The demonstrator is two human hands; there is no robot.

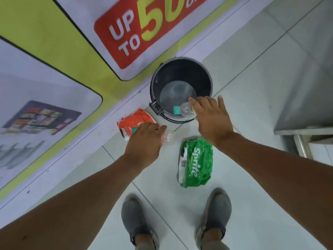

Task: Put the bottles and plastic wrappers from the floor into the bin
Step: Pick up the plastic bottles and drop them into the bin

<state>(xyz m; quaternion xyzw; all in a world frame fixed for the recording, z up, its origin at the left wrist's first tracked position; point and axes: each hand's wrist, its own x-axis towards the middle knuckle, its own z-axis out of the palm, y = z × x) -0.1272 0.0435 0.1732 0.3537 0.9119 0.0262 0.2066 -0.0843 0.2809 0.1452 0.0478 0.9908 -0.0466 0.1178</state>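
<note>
A dark round bin point(203, 76) stands on the tiled floor against the wall. My right hand point(210, 120) holds a clear plastic bottle point(185, 110) with a teal cap over the bin's near rim. My left hand point(144, 143) grips a second clear bottle point(168, 138), also teal-capped, just left of and below the bin. An orange plastic wrapper point(134, 120) lies on the floor beyond my left hand. A green Sprite wrapper point(196, 163) lies on the floor below my right wrist.
A wall with yellow and red sale posters point(126, 33) runs along the left. A grey metal cabinet point(306, 105) stands at the right. My two grey shoes point(135, 221) stand on the tiles near the bottom edge.
</note>
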